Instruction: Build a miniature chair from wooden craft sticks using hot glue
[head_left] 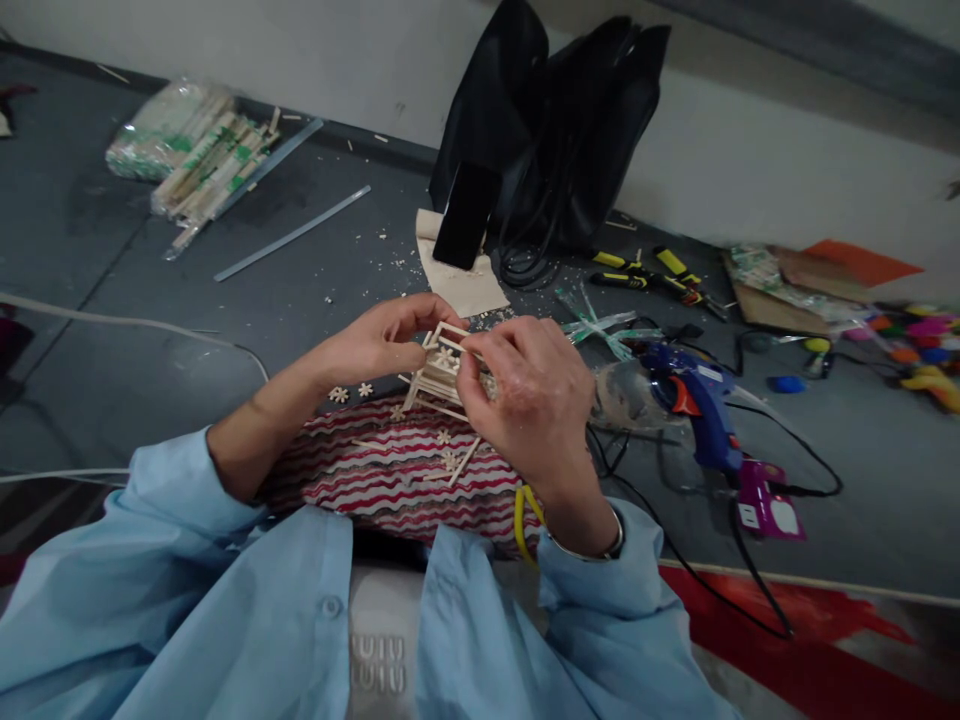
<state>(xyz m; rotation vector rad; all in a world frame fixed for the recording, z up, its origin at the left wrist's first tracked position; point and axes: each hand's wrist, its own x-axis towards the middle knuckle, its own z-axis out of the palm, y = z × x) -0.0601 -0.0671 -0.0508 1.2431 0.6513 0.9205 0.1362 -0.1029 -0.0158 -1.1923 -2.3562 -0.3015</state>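
Note:
A small frame built of thin wooden sticks [441, 365] is held between both hands above a red and white striped cloth [390, 478] on my lap. My left hand [379, 340] pinches its left side, fingers curled. My right hand [529, 395] is closed on its right edge with fingertips pressed on a stick. A small flower-shaped wooden piece sits on the frame. More wooden flowers [351, 392] and loose sticks [459, 462] lie on the cloth.
A blue glue gun [701, 405] with black cable lies right of my hands. Behind stand a black bag [555, 130] and a dark phone [465, 215] on paper. Packs of chopsticks [199, 150] lie far left; yellow-handled pliers [652, 275] and colourful bits far right.

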